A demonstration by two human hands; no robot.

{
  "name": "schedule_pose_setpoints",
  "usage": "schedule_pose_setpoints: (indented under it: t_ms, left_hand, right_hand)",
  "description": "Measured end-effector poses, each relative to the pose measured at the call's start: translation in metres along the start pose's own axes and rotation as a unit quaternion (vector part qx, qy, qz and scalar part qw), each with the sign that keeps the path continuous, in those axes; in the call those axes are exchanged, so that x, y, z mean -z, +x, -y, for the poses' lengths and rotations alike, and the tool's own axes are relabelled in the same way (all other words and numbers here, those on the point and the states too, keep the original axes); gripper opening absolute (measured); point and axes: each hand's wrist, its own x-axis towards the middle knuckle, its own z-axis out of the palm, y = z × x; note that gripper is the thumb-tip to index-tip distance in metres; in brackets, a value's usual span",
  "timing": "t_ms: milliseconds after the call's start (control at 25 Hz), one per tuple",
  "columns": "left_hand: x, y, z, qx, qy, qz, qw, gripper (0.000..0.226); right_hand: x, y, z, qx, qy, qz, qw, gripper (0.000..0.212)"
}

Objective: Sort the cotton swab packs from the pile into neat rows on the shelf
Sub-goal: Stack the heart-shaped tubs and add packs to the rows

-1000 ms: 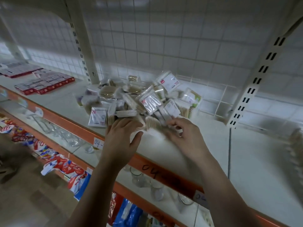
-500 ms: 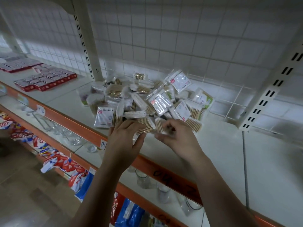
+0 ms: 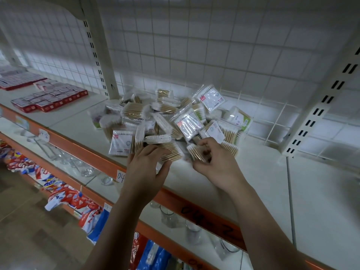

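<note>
Your right hand (image 3: 216,162) is curled in a pinch on a small pack (image 3: 195,152) of wooden-stick swabs at the near right edge of the pile (image 3: 171,119). The pack's sticks run on a diagonal, cotton tips up and to the left, the other end tucked into your fingers. Just beside it, your left hand (image 3: 148,168) lies with fingers fairly straight on a second pack (image 3: 172,152), thumb spread toward the right hand. Both hands sit at the pile's front; everything else in it lies beyond them, toward the back wall. Your right hand is the nearer to the bare stretch of shelf (image 3: 253,182) that opens to the right, so a row would likely start there. Your palms are turned away, so I can't tell whether the right hand holds one pack or more, nor whether the left thumb hooks its pack's edge. Packs deep in the pile overlap too much to count.
</note>
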Motion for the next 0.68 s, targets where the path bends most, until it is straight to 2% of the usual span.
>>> schedule_pose_setpoints:
  t_ms: [280, 520, 680]
  left_hand:
    - [-0.008, 0.004, -0.009, -0.015, -0.02, 0.003, 1.0, 0.032]
    - [-0.013, 0.01, -0.02, -0.035, -0.048, 0.017, 0.998, 0.029]
    - [-0.015, 0.013, -0.029, -0.034, -0.048, 0.013, 0.998, 0.033]
  right_hand:
    - [0.024, -0.011, -0.014, 0.016, -0.037, -0.025, 0.999, 0.055]
    - [0.033, -0.017, -0.024, 0.039, -0.039, 0.0, 0.998, 0.059]
    - [0.038, -0.02, -0.029, 0.047, -0.035, 0.002, 0.998, 0.046]
